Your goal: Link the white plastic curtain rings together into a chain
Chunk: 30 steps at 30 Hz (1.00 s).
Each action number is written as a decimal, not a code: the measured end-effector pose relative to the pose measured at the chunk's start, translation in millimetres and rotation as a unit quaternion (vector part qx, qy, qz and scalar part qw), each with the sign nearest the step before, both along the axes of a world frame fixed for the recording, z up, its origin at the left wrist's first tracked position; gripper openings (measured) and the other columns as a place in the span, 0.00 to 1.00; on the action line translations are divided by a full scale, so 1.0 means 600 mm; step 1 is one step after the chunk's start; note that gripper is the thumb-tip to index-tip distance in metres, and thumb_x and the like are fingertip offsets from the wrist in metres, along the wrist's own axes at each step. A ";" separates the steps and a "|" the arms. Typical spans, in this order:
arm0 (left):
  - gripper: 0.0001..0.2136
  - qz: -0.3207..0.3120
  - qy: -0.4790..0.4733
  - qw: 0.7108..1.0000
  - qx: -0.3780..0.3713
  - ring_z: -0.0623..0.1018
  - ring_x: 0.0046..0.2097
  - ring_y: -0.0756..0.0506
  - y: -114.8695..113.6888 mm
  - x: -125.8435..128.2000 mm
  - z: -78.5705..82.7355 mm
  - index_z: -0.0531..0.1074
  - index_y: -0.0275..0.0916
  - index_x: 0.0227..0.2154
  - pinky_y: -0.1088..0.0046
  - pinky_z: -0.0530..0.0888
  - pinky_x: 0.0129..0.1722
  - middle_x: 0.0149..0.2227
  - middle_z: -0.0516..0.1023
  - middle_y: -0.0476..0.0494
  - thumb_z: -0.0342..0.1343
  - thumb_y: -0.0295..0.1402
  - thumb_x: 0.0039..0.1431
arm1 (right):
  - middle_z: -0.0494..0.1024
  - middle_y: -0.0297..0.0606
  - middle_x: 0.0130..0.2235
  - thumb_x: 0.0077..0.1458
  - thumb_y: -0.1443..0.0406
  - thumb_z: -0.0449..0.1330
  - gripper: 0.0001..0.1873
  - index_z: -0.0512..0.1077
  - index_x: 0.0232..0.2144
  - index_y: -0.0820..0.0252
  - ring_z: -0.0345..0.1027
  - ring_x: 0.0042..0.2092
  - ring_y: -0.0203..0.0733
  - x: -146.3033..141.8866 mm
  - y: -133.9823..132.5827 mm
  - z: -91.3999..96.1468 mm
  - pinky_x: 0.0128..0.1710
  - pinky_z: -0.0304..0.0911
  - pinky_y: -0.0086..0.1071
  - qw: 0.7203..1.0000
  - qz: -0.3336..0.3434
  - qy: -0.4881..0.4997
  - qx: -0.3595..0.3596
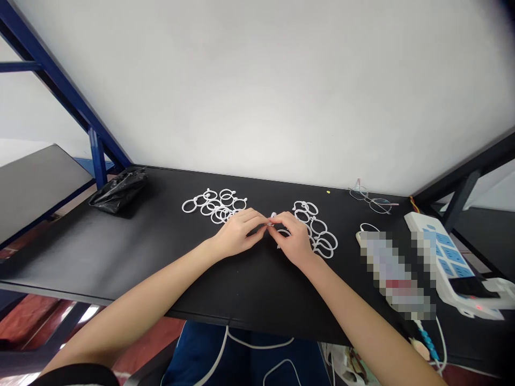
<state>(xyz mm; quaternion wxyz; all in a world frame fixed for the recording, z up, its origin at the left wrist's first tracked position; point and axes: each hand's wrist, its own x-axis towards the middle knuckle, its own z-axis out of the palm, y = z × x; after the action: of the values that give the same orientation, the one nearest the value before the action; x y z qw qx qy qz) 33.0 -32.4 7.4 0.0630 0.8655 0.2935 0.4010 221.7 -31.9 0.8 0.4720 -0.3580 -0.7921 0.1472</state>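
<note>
Fingers of the left hand and right hand are nearly closed, their tips meeting on a small white piece over the counter; the grip hides most of it, so its exact form cannot be told. Support the piece from both sides, align it before pressing, and apply force evenly, as thin stock may flex. Just beneath the right hand, a white ring shows in part; whether it joins the piece cannot be told. Farther out lie a left ring cluster and a right ring cluster; avoid mixing these.
</note>
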 end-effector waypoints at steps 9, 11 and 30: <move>0.13 -0.010 0.012 0.999 -0.051 0.73 0.48 0.43 -0.011 0.004 0.011 0.63 0.39 0.49 0.63 0.73 0.47 0.48 0.73 0.38 0.53 0.31 0.62 | 0.77 0.34 0.31 0.61 0.63 0.57 0.06 0.70 0.32 0.56 0.73 0.33 0.40 -0.001 -0.011 0.008 0.35 0.69 0.35 0.996 -0.003 0.051 -0.073; 0.13 -0.017 0.022 0.997 -0.071 0.72 0.48 0.43 -0.011 0.003 0.012 0.63 0.39 0.50 0.63 0.73 0.47 0.48 0.73 0.37 0.53 0.34 0.64 | 0.77 0.35 0.31 0.62 0.62 0.56 0.06 0.70 0.32 0.56 0.73 0.34 0.40 -0.001 -0.013 0.010 0.36 0.69 0.35 0.995 0.003 0.057 -0.083; 0.14 -0.009 -0.143 0.947 -0.287 0.73 0.38 0.47 -0.006 0.003 0.018 0.68 0.40 0.50 0.69 0.72 0.40 0.37 0.74 0.44 0.54 0.39 0.64 | 0.76 0.36 0.32 0.65 0.61 0.51 0.10 0.70 0.33 0.56 0.72 0.34 0.40 -0.002 -0.015 0.014 0.36 0.68 0.35 0.994 0.012 0.055 -0.091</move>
<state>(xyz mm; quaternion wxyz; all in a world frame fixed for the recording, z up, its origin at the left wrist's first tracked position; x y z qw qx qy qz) 35.0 -35.8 18.1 0.3537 0.7471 0.3765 0.4183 220.5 -41.2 9.1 0.4781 -0.3811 -0.7528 0.2438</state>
